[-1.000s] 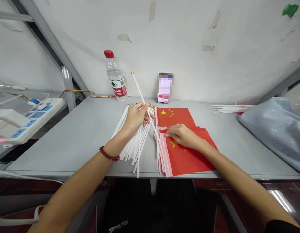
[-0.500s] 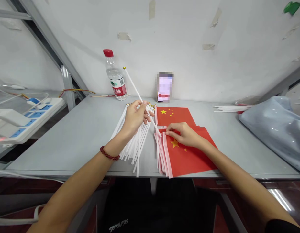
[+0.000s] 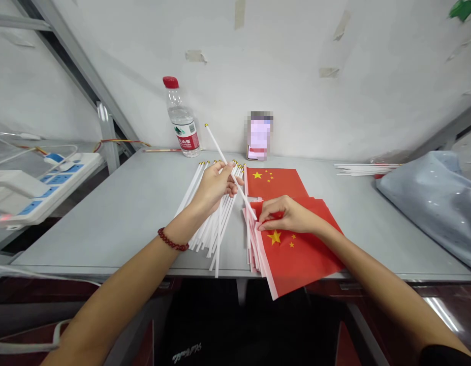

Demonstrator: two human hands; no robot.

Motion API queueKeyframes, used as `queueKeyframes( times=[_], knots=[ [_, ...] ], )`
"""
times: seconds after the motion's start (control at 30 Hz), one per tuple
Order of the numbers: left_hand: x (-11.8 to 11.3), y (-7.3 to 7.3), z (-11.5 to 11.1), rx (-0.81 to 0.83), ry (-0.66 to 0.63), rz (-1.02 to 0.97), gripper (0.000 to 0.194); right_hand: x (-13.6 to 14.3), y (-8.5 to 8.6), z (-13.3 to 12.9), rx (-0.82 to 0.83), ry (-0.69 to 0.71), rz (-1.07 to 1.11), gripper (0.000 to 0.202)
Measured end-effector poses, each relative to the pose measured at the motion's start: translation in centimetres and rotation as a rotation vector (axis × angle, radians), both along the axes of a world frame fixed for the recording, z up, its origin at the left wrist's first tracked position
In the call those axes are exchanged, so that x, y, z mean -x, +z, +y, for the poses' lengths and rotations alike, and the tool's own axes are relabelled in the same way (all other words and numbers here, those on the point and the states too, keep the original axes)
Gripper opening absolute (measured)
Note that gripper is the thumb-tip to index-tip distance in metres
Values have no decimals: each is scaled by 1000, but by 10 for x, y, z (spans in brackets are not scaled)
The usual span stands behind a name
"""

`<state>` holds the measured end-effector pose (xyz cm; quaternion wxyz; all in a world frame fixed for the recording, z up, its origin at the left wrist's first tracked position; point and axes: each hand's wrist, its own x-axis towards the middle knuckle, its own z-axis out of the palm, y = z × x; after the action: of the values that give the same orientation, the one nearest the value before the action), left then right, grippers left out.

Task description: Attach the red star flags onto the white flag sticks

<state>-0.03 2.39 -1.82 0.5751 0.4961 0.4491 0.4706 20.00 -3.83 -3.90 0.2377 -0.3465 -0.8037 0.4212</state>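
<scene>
My left hand [image 3: 219,185] pinches a white stick [image 3: 217,144] with a gold tip, which slants down to the right. The stick's lower end is close to the white sleeve edge of a red flag [image 3: 296,259] with yellow stars. My right hand [image 3: 283,213] pinches that flag at its upper left corner, and its lower corner hangs past the table's front edge. Beneath it lies a stack of more flags, their pale sleeves [image 3: 251,244] fanned out on the left. Another flag [image 3: 284,182] lies flat behind. Under my left hand several white sticks [image 3: 209,234] are spread on the table.
A water bottle [image 3: 185,129] and a phone [image 3: 259,137] stand against the wall. More white sticks [image 3: 365,169] and a grey-blue bag [image 3: 433,198] are at the right of the table [image 3: 105,218]. A power strip [image 3: 48,190] is at the left.
My right hand has moved slightly down, pulling the top flag's corner toward me and over the table edge. The stick in my left hand has slid lower and to the right.
</scene>
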Motion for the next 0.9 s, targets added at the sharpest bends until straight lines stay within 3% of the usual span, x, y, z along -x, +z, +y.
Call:
queueKeyframes(
  times=[0.5, 0.9],
  knots=[
    [-5, -3, -3, 41, -58, 44, 12, 1, -4, 1, -65, 40, -39, 16],
    [-6, -7, -4, -23, -77, 89, 11, 2, 0, -1, -64, 46, -57, 14]
  ],
)
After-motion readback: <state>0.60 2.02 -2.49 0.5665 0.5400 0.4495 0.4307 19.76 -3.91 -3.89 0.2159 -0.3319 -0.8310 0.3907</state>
